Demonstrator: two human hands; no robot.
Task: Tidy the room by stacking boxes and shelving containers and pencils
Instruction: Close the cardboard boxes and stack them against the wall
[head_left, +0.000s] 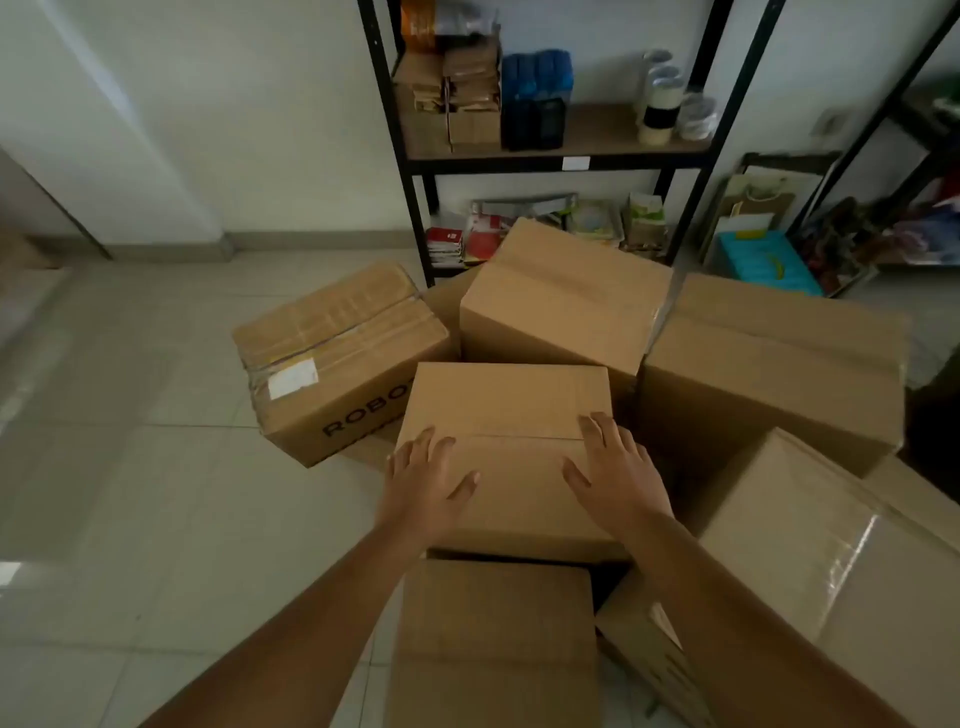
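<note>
Several brown cardboard boxes crowd the tiled floor. A plain box (506, 400) sits in the middle, its top flaps closed. My left hand (423, 480) lies flat on its near left part with fingers spread. My right hand (613, 467) rests flat on its near right part, fingers straight. A taped box with a white label and black lettering (332, 358) stands to the left. Two larger boxes stand behind, one in the centre (561, 301) and one at the right (774, 364). A box (493, 644) lies nearest to me, below my arms.
A black metal shelf (550, 163) holds small cartons, blue packs and tape rolls; books lie on its bottom level. A turquoise crate (763, 262) and bags stand right of it. Another big taped box (841, 566) fills the lower right. Tiled floor (156, 441) stretches left.
</note>
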